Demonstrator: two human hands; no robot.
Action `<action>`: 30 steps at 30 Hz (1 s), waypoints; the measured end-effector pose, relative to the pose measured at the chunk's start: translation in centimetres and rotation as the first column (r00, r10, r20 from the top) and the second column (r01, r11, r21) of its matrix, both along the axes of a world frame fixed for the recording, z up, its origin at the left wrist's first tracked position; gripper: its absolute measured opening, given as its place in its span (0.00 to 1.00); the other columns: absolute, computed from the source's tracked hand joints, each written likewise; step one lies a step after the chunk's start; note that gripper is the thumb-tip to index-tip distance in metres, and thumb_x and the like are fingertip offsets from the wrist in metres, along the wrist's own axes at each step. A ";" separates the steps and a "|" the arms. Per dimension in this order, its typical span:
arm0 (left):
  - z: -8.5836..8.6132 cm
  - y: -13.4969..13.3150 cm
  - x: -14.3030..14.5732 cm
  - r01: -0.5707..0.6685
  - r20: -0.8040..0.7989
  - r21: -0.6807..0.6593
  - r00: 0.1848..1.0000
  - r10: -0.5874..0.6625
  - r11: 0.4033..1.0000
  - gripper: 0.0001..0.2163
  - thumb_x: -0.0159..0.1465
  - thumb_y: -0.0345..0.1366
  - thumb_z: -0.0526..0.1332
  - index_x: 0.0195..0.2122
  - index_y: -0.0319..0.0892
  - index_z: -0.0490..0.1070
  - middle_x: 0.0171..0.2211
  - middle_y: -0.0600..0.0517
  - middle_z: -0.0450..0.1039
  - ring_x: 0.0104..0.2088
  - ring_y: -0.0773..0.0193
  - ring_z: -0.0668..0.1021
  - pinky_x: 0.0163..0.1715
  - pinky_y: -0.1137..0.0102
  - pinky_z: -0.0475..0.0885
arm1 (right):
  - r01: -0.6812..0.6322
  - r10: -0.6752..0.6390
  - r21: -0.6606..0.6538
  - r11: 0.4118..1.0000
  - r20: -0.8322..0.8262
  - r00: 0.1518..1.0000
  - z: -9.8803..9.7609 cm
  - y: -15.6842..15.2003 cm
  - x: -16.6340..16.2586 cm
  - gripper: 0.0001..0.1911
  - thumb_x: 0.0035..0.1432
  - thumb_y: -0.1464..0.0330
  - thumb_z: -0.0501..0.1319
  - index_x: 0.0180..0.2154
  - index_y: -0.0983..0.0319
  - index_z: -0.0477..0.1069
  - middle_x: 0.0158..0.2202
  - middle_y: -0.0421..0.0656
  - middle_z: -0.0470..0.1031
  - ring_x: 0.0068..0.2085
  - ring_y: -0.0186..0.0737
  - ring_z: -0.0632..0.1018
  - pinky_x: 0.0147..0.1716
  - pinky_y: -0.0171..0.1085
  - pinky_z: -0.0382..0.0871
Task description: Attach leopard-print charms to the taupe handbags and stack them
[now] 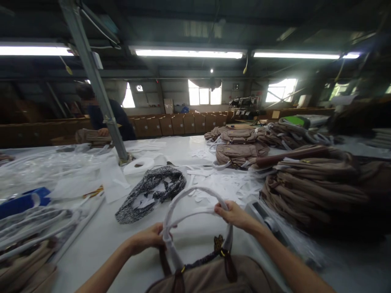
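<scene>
A taupe handbag (210,278) with brown leather tabs and gold-coloured rings lies at the bottom edge, partly cut off. Its arched handles (195,190) are covered in white wrapping. My left hand (154,236) closes around the left side of a handle, its fingertips partly hidden behind it. On the other side, my right hand (230,213) pinches the handle near the top of its right curve. A small leopard-patterned piece (218,242) shows by the right handle base. Beyond the handles, a black-and-white knitted loop (152,191) rests on the white table (100,240).
Stacks of taupe bags (314,187) stand at right, with more bags (241,150) behind. White paper scraps (220,183) lie mid-table. A metal post (97,81) rises near a white tape roll (139,165). Another person (113,118) stands across the table. A blue container (24,201) sits left.
</scene>
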State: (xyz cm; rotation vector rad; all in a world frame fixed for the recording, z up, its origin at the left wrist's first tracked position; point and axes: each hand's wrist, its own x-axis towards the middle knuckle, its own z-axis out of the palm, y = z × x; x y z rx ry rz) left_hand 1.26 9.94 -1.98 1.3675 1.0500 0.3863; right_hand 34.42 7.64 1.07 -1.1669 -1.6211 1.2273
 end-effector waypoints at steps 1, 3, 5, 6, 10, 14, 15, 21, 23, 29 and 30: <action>0.3 0.0 -0.2 -0.023 0.020 -0.015 1.000 0.024 1.000 0.30 0.46 0.39 0.70 0.52 0.46 0.66 0.37 0.51 0.75 0.32 0.62 0.76 0.30 0.70 0.68 | -0.014 0.014 0.007 1.000 0.001 1.000 0.1 0.1 -0.2 0.21 0.52 0.51 0.60 0.27 0.64 0.67 0.18 0.33 0.57 0.20 0.27 0.59 0.19 0.29 0.51; 0.5 -0.2 -0.2 -0.079 0.060 -0.025 0.995 0.080 0.997 0.30 0.48 0.42 0.68 0.53 0.48 0.65 0.42 0.49 0.74 0.34 0.61 0.77 0.33 0.68 0.70 | -0.031 0.031 0.017 0.999 0.002 1.000 0.3 0.1 -0.3 0.21 0.53 0.51 0.59 0.28 0.64 0.68 0.19 0.33 0.59 0.21 0.28 0.61 0.21 0.29 0.55; 0.1 -0.4 0.2 -0.137 0.082 -0.021 0.987 0.138 0.990 0.21 0.50 0.46 0.67 0.43 0.41 0.72 0.39 0.46 0.75 0.34 0.60 0.77 0.32 0.68 0.70 | -0.032 0.032 0.020 0.999 0.007 0.999 0.5 0.1 -0.3 0.21 0.53 0.52 0.59 0.31 0.65 0.70 0.21 0.35 0.62 0.23 0.30 0.64 0.24 0.31 0.59; -0.2 -0.5 0.4 -0.170 0.089 -0.015 0.981 0.171 0.985 0.20 0.50 0.48 0.66 0.38 0.38 0.74 0.37 0.45 0.76 0.33 0.59 0.77 0.31 0.69 0.70 | -0.027 0.026 0.019 0.999 0.012 1.000 0.5 0.0 -0.2 0.21 0.53 0.52 0.60 0.32 0.65 0.70 0.22 0.36 0.64 0.24 0.31 0.66 0.25 0.31 0.61; -2.0 -1.2 1.9 -0.345 0.131 0.026 0.932 0.339 0.938 0.21 0.50 0.52 0.65 0.33 0.37 0.75 0.34 0.45 0.77 0.32 0.60 0.77 0.28 0.70 0.69 | 0.036 -0.037 0.028 0.999 0.039 0.999 0.0 -0.2 0.0 0.22 0.49 0.56 0.64 0.42 0.65 0.72 0.31 0.41 0.72 0.33 0.39 0.72 0.35 0.36 0.66; -3.7 -2.1 4.0 -0.504 0.172 0.074 0.856 0.487 0.860 0.23 0.54 0.55 0.61 0.33 0.35 0.74 0.31 0.44 0.77 0.30 0.60 0.77 0.28 0.70 0.69 | 0.114 -0.115 0.006 0.993 0.052 0.992 -1.0 0.2 -0.1 0.30 0.48 0.61 0.65 0.52 0.64 0.66 0.43 0.46 0.73 0.42 0.44 0.73 0.45 0.41 0.64; -4.1 -2.4 4.5 -0.529 0.174 0.086 0.843 0.510 0.845 0.24 0.54 0.55 0.60 0.32 0.34 0.74 0.29 0.44 0.77 0.28 0.61 0.77 0.28 0.70 0.68 | 0.132 -0.131 -0.012 0.991 0.055 0.990 -1.4 0.3 -0.1 0.30 0.49 0.61 0.64 0.53 0.64 0.65 0.43 0.47 0.73 0.43 0.45 0.73 0.45 0.42 0.64; -4.5 -4.0 4.1 -0.587 0.136 0.247 0.809 0.572 0.771 0.18 0.53 0.51 0.61 0.27 0.38 0.74 0.21 0.51 0.74 0.24 0.62 0.73 0.25 0.71 0.66 | 0.192 -0.183 -0.154 0.969 0.070 0.981 -3.4 0.9 0.6 0.27 0.51 0.59 0.61 0.51 0.67 0.67 0.43 0.50 0.74 0.44 0.47 0.73 0.42 0.44 0.66; -4.2 -4.5 3.5 -0.583 0.104 0.379 0.799 0.593 0.719 0.14 0.53 0.47 0.61 0.23 0.40 0.72 0.20 0.54 0.71 0.25 0.62 0.72 0.26 0.73 0.64 | 0.204 -0.195 -0.192 0.960 0.062 0.979 -3.9 0.6 0.7 0.28 0.52 0.57 0.59 0.51 0.67 0.66 0.45 0.52 0.73 0.46 0.49 0.73 0.41 0.44 0.67; -4.8 -6.2 3.0 -0.317 -0.191 0.550 0.853 0.485 0.773 0.17 0.63 0.47 0.47 0.23 0.43 0.66 0.13 0.57 0.66 0.16 0.63 0.71 0.22 0.72 0.64 | 0.258 -0.265 -0.237 0.937 0.006 0.964 -5.3 -0.6 0.8 0.33 0.52 0.51 0.57 0.54 0.64 0.64 0.56 0.53 0.65 0.53 0.50 0.70 0.40 0.42 0.69; -5.2 -6.4 3.0 -0.273 -0.218 0.537 0.869 0.444 0.798 0.18 0.63 0.47 0.46 0.23 0.44 0.66 0.14 0.56 0.67 0.18 0.62 0.72 0.22 0.72 0.65 | 0.274 -0.283 -0.233 0.933 -0.005 0.959 -5.6 -0.7 0.8 0.34 0.52 0.50 0.56 0.55 0.64 0.62 0.57 0.53 0.64 0.53 0.50 0.69 0.40 0.41 0.69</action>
